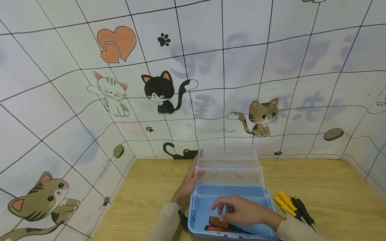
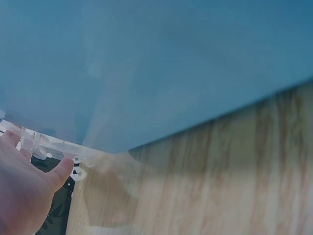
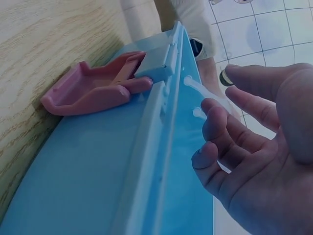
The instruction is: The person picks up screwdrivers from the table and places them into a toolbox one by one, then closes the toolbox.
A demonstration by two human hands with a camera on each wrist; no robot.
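A light-blue plastic box (image 1: pixel 191 209) stands on the table with its clear lid (image 1: pixel 230 175) raised at the back. My left hand (image 1: pixel 188 183) grips the lid's left edge, thumb on the near face; the other fingers are mostly hidden behind it. Above the box's inside hovers my right hand (image 1: pixel 242 211), fingers loosely bent and holding nothing. Beneath it lie a screwdriver with an orange-brown handle (image 1: pixel 217 221) and one with a red and black handle (image 1: pixel 215 229). In the right wrist view a pink latch (image 3: pixel 80 95) hangs unfastened from the box front.
Right of the box, yellow-handled screwdrivers (image 1: pixel 284 205) and a black-handled screwdriver (image 1: pixel 301 207) lie on the wooden table (image 1: pixel 337 194). A cat-patterned, grid-lined wall covering (image 1: pixel 208 73) rises behind the table and along its sides.
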